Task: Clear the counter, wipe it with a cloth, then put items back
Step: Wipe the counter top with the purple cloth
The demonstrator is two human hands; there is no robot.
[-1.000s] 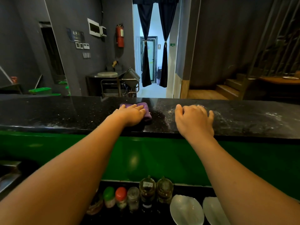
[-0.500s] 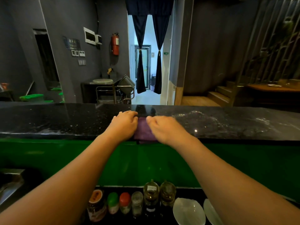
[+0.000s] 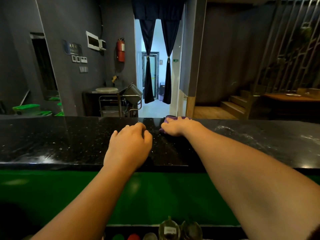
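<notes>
A black speckled stone counter (image 3: 52, 141) runs across the view. A small purple cloth (image 3: 167, 119) lies at its far edge, mostly covered by my right hand (image 3: 180, 126), which presses down on it with the fingers laid over it. My left hand (image 3: 129, 146) rests on the bare counter nearer to me, left of the cloth, with its fingers loosely bent and holding nothing. The two hands are apart.
Wet smears (image 3: 242, 135) show on the counter's right part. Below the green front panel (image 3: 34, 191), two glass bottles (image 3: 169, 230) and several capped jars stand on a lower shelf. Behind the counter are a metal trolley (image 3: 119, 103) and stairs.
The cloth went from under my left hand to under my right hand. My right hand pushed it out to the counter's far edge, and my left hand drew back toward me.
</notes>
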